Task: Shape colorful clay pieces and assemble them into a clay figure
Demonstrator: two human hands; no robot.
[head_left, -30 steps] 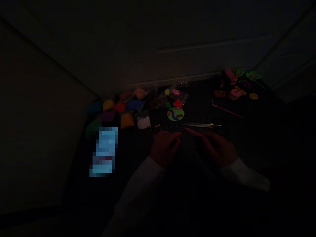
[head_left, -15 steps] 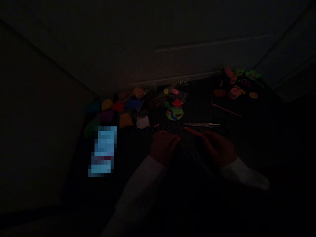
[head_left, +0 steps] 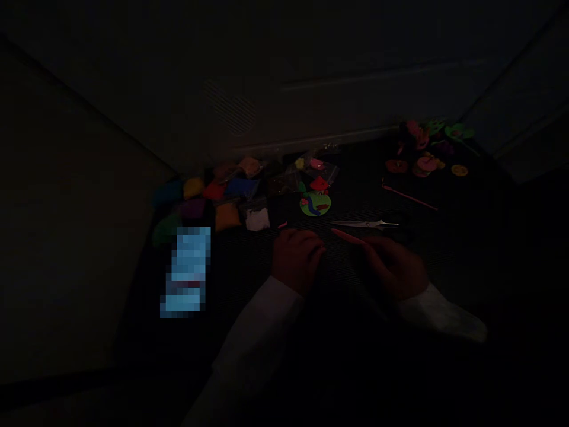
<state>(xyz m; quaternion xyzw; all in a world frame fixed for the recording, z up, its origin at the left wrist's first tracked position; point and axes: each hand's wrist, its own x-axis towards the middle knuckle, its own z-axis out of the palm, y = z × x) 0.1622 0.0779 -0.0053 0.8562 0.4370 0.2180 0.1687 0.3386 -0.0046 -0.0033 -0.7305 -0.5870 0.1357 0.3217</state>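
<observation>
The scene is very dark. My right hand [head_left: 398,267] grips a pink modelling tool [head_left: 348,236] whose flat, blade-like end points left. My left hand [head_left: 296,258] is closed, thumb against curled fingertips; whatever may be between them is hidden. Just beyond my hands lies a pair of scissors [head_left: 367,225], blades to the left. A small pink bit of clay [head_left: 283,225] sits on the dark table past my left hand. Farther back is a round green clay piece [head_left: 315,205] with a blue strip and a red-topped figure on it.
Several bags of coloured clay, including an orange one [head_left: 227,217] and a white one [head_left: 256,219], stand at the back left. A glowing, pixelated screen [head_left: 186,273] lies left. A thin pink stick [head_left: 411,197] and clay figures [head_left: 427,166] are at the back right, before a wall [head_left: 355,101].
My left hand has turned slightly, its fingers shifting around the thumb. My right hand keeps the pink tool in nearly the same place.
</observation>
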